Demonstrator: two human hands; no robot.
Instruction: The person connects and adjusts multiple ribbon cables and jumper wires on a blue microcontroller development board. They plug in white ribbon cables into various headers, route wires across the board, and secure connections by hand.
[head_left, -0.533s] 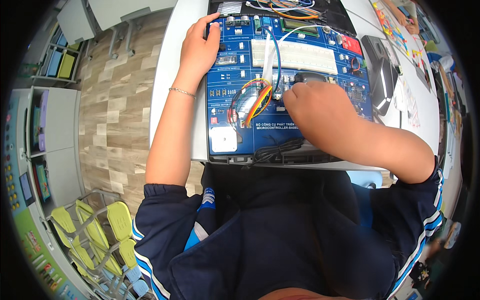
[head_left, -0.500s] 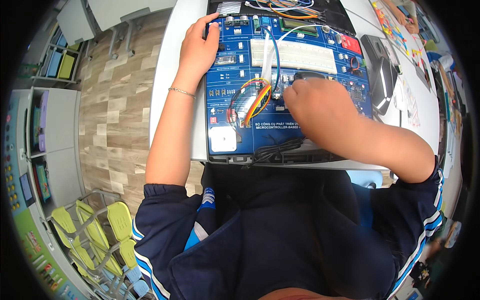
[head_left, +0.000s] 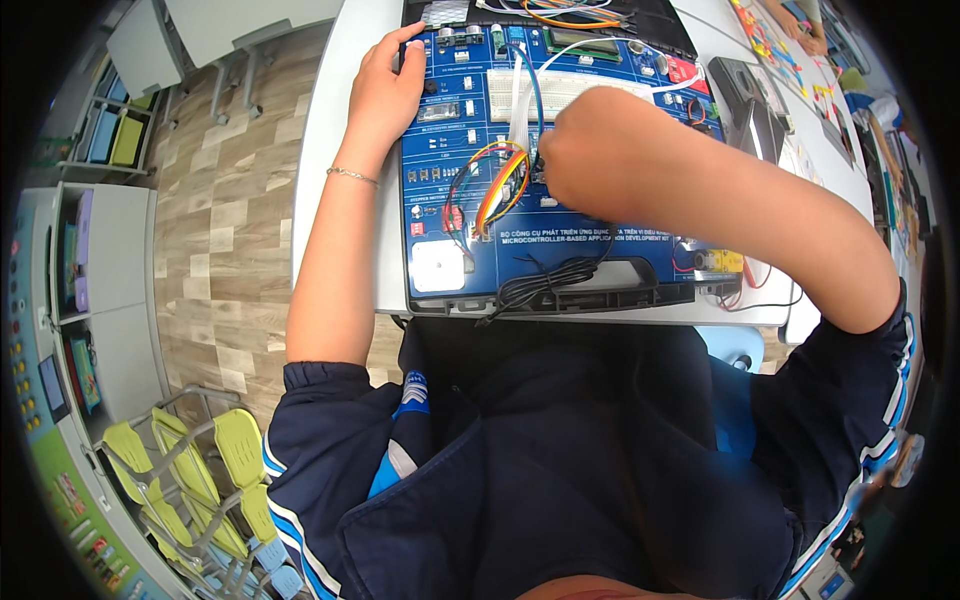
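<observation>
At upper centre of frame: blue circuit board | white wire bundle, long axis up-down, just left of right hand | right nearer, curled (grip hidden, cannot tell) | left hand open at board's upper-left edge

I get a bright, fairly even view; can't pin down the light source. White table runs pale, near washed out at left. Dark jacket sinks toward black, folds barely readable. Blue board fairly sharp, smallest parts too tiny to make out. Right hand slightly soft. Fisheye bows the grey cabinet at picture left; corners black out. Lower right rim smeared, details unreadable to me.
</observation>
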